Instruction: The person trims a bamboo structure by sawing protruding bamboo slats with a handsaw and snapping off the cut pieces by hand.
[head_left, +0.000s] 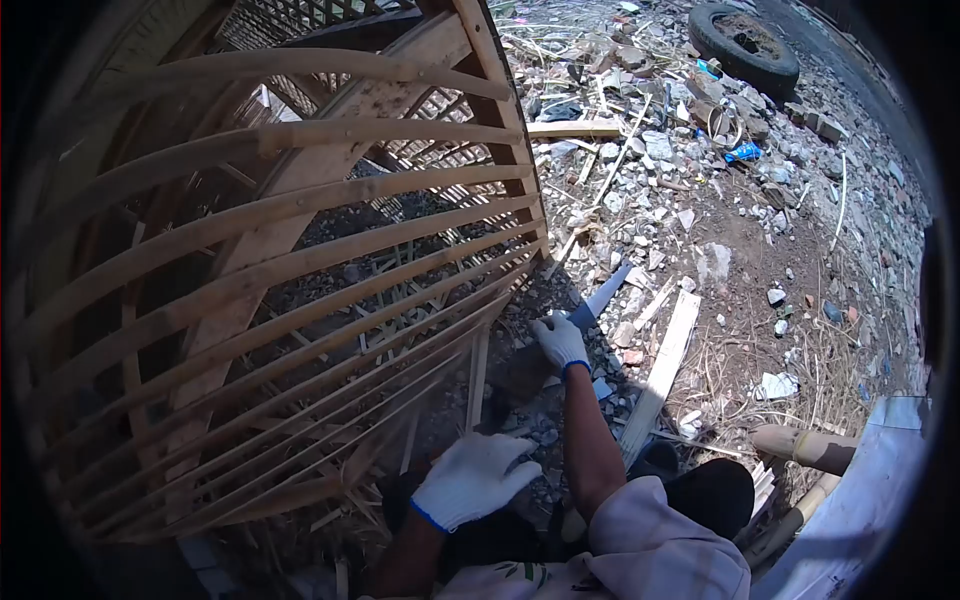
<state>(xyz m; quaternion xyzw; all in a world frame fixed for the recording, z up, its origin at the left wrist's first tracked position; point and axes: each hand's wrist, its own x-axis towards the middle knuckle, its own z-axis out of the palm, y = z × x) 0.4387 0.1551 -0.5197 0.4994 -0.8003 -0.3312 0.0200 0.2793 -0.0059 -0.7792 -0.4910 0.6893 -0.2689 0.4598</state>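
Observation:
My right hand (pixel 560 340), in a white work glove with a blue cuff, is closed around a hand saw. The saw's grey tapered blade (pixel 605 296) points away and to the right over the rubble, its far part in sunlight. Nearer to me, my gloved left hand (pixel 476 480) has its thumb and fingers apart and holds nothing that I can see. It is close to the lower edge of a slatted frame (pixel 300 270) of curved bamboo strips on wooden posts, which fills the left side. Shadow hides details between the hands.
A pale board (pixel 662 375) lies on the ground right of my right arm. Broken stones (pixel 658 145), sticks and litter cover the ground ahead. An old tyre (pixel 743 47) lies at the far right. A bamboo pole (pixel 803 447) and a pale panel (pixel 880 500) are at lower right.

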